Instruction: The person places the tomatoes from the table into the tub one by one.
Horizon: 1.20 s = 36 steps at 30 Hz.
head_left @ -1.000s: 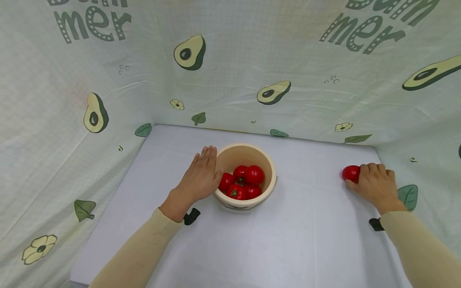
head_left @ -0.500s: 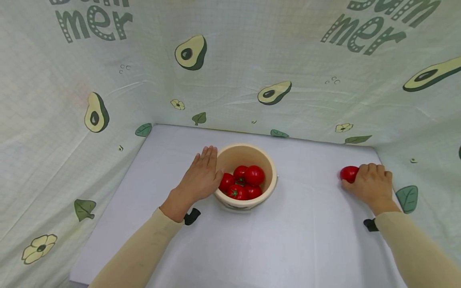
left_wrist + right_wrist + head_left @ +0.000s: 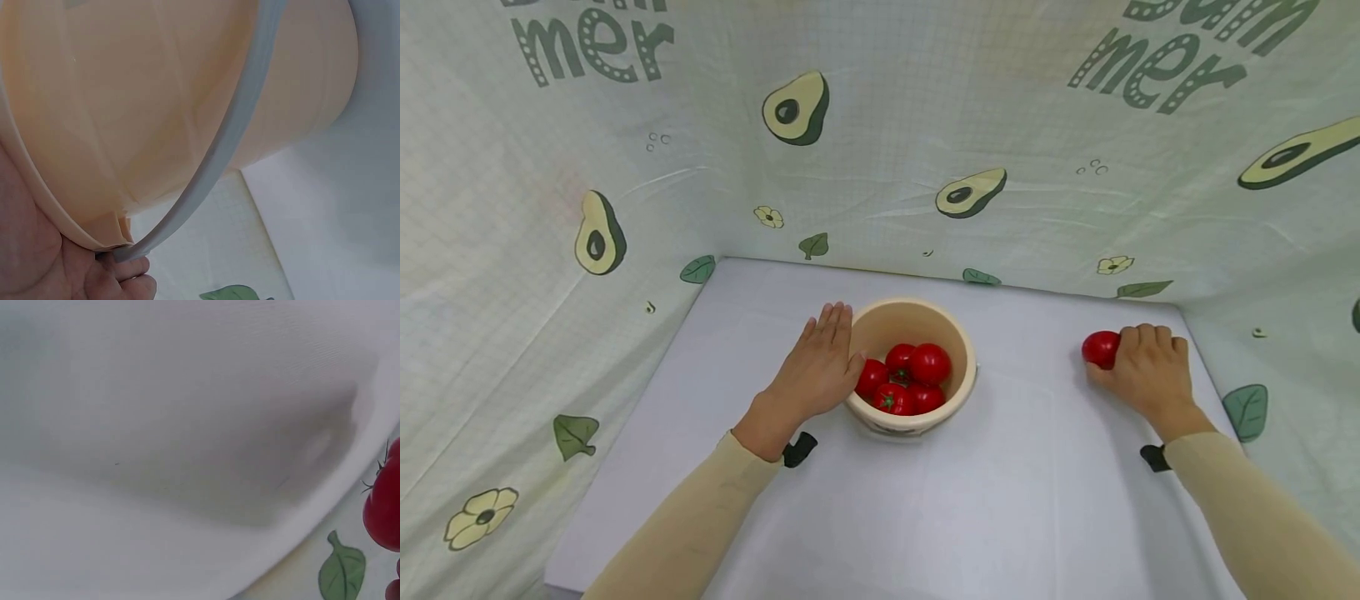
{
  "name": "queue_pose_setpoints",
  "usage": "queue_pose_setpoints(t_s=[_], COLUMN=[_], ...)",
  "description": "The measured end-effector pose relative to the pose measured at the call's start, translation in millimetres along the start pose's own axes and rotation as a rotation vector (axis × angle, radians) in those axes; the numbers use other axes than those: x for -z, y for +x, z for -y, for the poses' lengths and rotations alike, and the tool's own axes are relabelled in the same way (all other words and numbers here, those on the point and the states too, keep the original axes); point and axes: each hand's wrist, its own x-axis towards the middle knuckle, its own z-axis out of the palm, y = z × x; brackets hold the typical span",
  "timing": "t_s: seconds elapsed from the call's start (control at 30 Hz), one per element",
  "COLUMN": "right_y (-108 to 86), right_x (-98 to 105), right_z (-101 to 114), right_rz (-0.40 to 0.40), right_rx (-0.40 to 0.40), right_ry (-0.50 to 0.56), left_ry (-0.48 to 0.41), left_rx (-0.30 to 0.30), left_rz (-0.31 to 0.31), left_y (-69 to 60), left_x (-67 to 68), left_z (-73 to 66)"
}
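Note:
A cream bucket with a grey handle stands near the middle of the white table. Several red tomatoes lie inside it, some with green stem tops. My left hand rests flat along the bucket's left rim, fingers straight in the head view; the left wrist view has the palm against the rim beside the handle joint. On the right side, my right hand grips another red tomato, which juts out left of the fingers. That tomato's green stem wisps show at the edge of the right wrist view.
The white table ends at the back and right against a pale cloth printed with avocados, leaves and flowers. More of this cloth hangs at the left. Dark straps sit at both wrists.
My right hand has moved left and slightly toward the back with the tomato in its grip. The left hand and the bucket have stayed put.

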Motion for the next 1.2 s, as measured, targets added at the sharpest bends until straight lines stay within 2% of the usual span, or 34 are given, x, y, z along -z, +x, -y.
queue_pose_setpoints(t_s=[0.13, 0.33, 0.47, 0.67, 0.83, 0.97, 1.2], right_y=[8.6, 25.8, 38.4, 53.3, 59.9, 60.6, 56.6], right_x=[10.9, 32.0, 51.6, 85.6, 107.4, 115.6, 116.9], right_z=[17.3, 48.1, 69.5, 107.2, 141.9, 169.6, 212.0], right_rz=[-0.09, -0.276, -0.349, -0.416, -0.458, -0.473, -0.44], right_rx=[0.064, 0.205, 0.28, 0.337, 0.378, 0.422, 0.483], right_ry=[0.005, 0.055, 0.08, 0.123, 0.205, 0.259, 0.314], left_ry=[0.029, 0.04, 0.039, 0.036, 0.041, 0.035, 0.027], left_rx=[-0.001, 0.004, 0.001, -0.004, -0.01, -0.01, -0.019], left_rz=[0.004, 0.013, 0.012, 0.003, -0.006, -0.01, -0.018], left_y=[0.4, 1.6, 1.9, 2.0, 1.6, 1.4, -0.1], left_x=[1.4, 2.4, 2.1, 1.6, 1.0, 0.2, 1.0], left_z=[-0.5, -1.2, -1.0, -1.0, -0.5, -0.3, -1.1])
